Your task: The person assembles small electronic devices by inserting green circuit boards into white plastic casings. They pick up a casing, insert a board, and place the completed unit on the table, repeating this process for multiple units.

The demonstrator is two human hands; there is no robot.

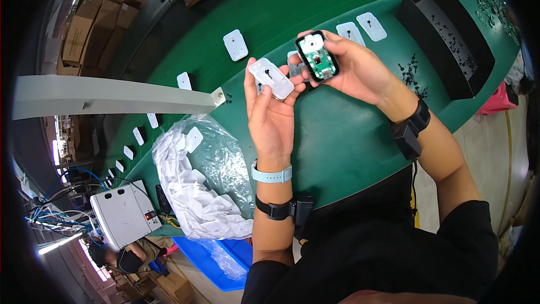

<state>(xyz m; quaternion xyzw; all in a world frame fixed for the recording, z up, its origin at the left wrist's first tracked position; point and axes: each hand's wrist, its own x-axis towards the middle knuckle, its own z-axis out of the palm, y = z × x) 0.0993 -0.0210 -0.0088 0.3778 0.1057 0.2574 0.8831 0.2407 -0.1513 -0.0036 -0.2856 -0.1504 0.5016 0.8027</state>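
Note:
My left hand [272, 126] grips a white plastic cover [274, 80] with rounded ends and a dark keyhole-shaped mark. The edge of another pale piece shows beneath it. To its right, my right hand [363, 70] is closed around a black oblong housing [336, 70], tilted so that its inside faces up. A green circuit board [323, 68] with a white part at its top sits inside the housing. The two held pieces are close together above the green table [332, 141]. One more pale cover [293, 59] lies partly hidden behind my hands.
Two white covers [371, 27] lie beyond my right hand, near a black box [413, 14] and scattered small black parts [410, 73]. A clear bag [236, 157] of white covers stands left. White-topped units [235, 45] line the green belt. A metal beam [112, 94] crosses left; a person [132, 259] sits beyond.

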